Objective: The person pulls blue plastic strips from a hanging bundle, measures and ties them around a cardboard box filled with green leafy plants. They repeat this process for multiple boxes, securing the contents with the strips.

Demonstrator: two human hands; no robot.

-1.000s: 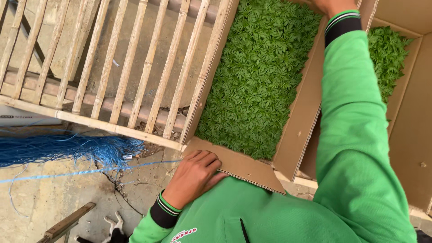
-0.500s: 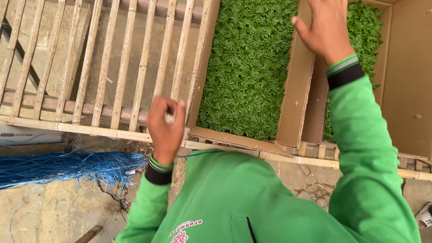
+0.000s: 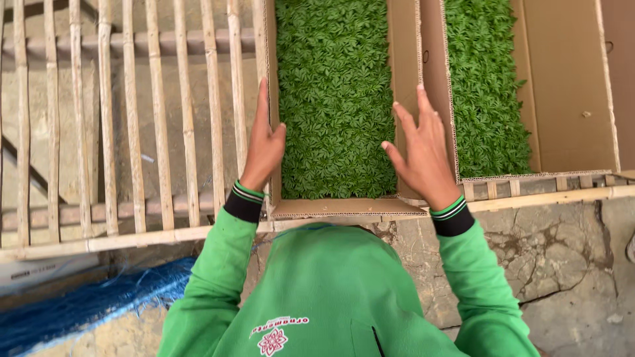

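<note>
- You are working in soft, even daylight; nothing is glaring or blowing out.
- Shadows are staying faint: a dim band is lying under the wooden slat rack (image 3: 159, 119), and your left hand (image 3: 263, 142) is casting only a slight shade on the cardboard box (image 3: 344, 208) wall.
- The green leaves (image 3: 334, 99) are reading crisp and evenly lit.
- Your right hand (image 3: 423, 155) is showing slight softness at the fingertips.
- The slats are bowing a little toward the left edge, showing wide-angle distortion.
- The green sleeves (image 3: 218, 291) close to the lens are looking slightly soft.

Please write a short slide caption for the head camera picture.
Both hands, left hand and right hand, flank an open cardboard box of green leaves on a slatted rack.
</note>
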